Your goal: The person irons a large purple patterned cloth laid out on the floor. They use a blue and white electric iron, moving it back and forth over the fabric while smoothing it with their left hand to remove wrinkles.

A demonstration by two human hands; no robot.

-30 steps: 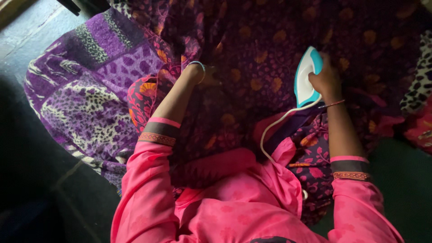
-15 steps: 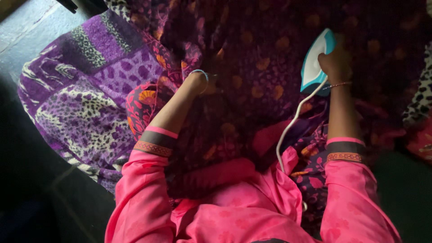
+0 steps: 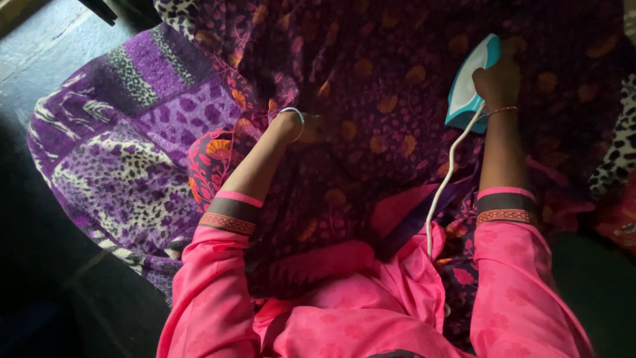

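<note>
A dark purple cloth with orange flower print (image 3: 391, 73) lies spread in front of me. My right hand (image 3: 498, 79) grips the handle of a white and teal electric iron (image 3: 467, 86), which rests flat on the cloth at the far right. Its white cord (image 3: 445, 185) trails back toward my lap. My left hand (image 3: 311, 129), a pale bangle on the wrist, presses down on the cloth near the middle; its fingers are lost in the dark folds.
A purple patchwork blanket with animal-print panels (image 3: 126, 132) lies under the cloth at the left. A grey floor (image 3: 40, 40) shows at the top left. More animal-print fabric (image 3: 616, 139) sits at the right edge.
My right hand has pushed the iron away from me and to the right across the cloth, drawing the cord out straighter. My left hand has stayed about where it was.
</note>
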